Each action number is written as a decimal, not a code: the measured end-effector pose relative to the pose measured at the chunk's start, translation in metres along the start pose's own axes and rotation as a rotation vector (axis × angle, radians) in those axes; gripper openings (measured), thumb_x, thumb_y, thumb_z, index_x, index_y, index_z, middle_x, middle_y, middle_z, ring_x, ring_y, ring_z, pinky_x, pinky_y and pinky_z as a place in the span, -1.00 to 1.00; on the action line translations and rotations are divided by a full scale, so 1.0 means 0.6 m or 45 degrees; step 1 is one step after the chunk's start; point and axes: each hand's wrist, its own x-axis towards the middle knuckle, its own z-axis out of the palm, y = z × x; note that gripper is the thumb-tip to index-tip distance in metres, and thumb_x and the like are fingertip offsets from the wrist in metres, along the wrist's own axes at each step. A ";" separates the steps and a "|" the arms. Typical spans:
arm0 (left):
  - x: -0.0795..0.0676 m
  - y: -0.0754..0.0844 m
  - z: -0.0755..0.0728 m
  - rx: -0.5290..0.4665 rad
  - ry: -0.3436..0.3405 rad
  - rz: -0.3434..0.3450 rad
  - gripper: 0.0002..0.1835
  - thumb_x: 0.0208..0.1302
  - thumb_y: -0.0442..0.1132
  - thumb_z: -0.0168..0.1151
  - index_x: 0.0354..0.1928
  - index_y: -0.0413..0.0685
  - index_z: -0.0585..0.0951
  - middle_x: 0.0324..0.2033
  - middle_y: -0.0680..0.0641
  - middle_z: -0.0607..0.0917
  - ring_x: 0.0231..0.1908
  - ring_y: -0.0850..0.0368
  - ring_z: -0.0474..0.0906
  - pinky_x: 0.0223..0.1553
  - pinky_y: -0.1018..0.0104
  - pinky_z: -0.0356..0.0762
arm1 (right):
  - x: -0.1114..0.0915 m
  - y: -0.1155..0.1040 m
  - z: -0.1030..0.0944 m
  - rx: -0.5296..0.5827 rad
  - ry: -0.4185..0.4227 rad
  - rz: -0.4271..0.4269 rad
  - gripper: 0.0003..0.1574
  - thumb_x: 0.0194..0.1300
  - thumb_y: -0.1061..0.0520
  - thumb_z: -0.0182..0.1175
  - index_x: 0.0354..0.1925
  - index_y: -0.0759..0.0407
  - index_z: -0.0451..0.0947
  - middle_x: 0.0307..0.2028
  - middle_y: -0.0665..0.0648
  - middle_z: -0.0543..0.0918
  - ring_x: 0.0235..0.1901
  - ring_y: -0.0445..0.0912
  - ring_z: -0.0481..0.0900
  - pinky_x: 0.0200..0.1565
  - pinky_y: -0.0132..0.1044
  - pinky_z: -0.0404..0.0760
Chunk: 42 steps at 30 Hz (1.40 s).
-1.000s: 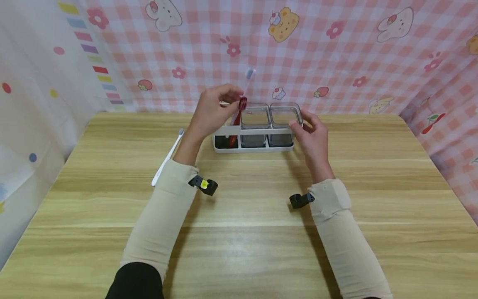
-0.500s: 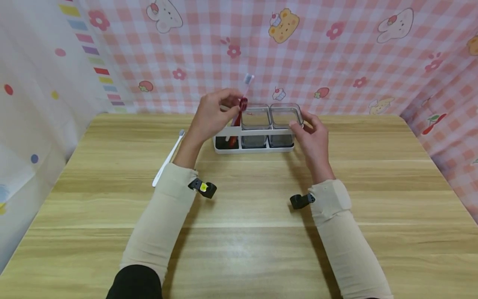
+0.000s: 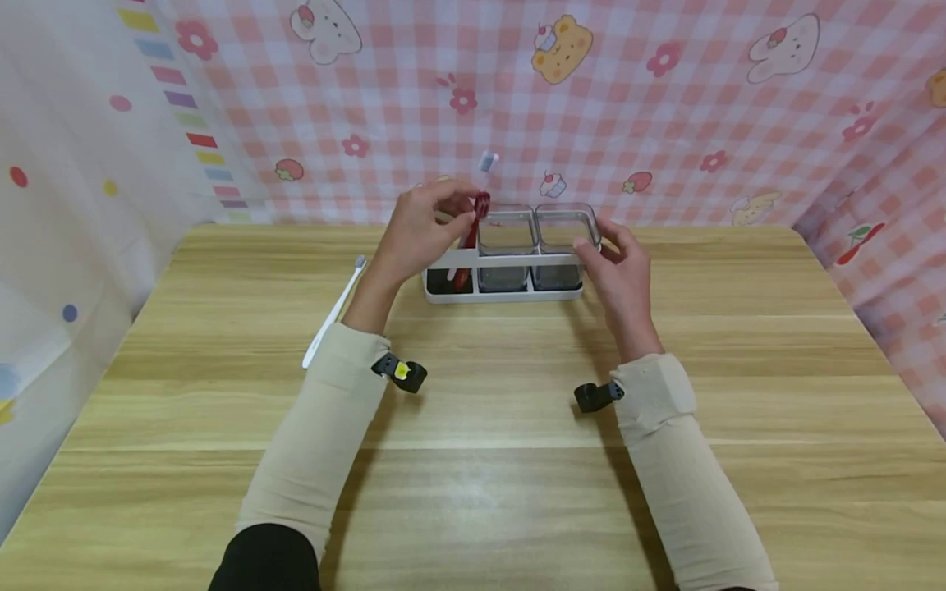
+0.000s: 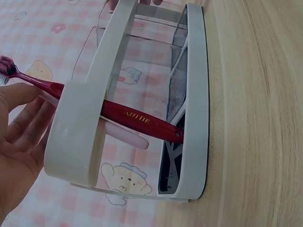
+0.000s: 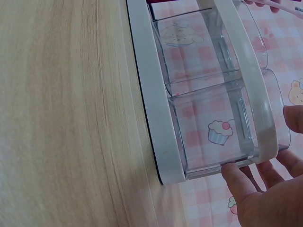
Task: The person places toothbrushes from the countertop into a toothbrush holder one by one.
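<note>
My left hand (image 3: 429,222) pinches a pale pink toothbrush (image 4: 125,135) over the left compartment of a white toothbrush holder (image 3: 510,297). Its bristle head points up above my fingers, and the rounded handle end hangs inside the frame, short of the base. Beside it a red toothbrush (image 4: 139,120) leans in the same compartment, its handle end down at the base. Two clear cups fill the other compartments: a middle cup (image 3: 507,253) and a right cup (image 3: 567,253). My right hand (image 3: 619,271) grips the holder's right end, thumb at the right cup's rim.
A white toothbrush (image 3: 332,316) lies on the wooden table (image 3: 473,460), left of the holder and partly behind my left forearm. A pink checked cloth (image 3: 414,98) hangs close behind the holder.
The pink toothbrush has come down a little and its head has shifted slightly left, with my left hand sinking slightly. My right hand stays at the holder's end.
</note>
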 end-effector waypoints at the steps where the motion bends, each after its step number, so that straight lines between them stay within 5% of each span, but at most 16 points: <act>1: 0.000 0.000 0.000 0.003 0.000 0.001 -0.72 0.37 -0.43 0.26 0.09 -0.28 0.66 -0.15 -0.18 0.69 -0.15 0.01 0.65 -0.07 0.23 0.66 | 0.001 0.000 0.000 -0.004 0.000 0.003 -0.37 0.42 0.05 0.28 0.40 0.08 0.45 0.34 0.10 0.44 0.23 0.02 0.42 0.20 -0.13 0.56; 42: -0.006 -0.011 -0.005 0.080 -0.136 -0.010 -0.79 0.38 -0.45 0.23 0.01 -0.33 0.66 -0.11 -0.21 0.74 -0.12 0.00 0.68 -0.02 0.20 0.66 | 0.001 0.000 0.000 0.009 -0.005 0.033 -0.35 0.42 0.04 0.27 0.41 0.06 0.43 0.36 0.11 0.41 0.25 0.04 0.41 0.23 -0.14 0.54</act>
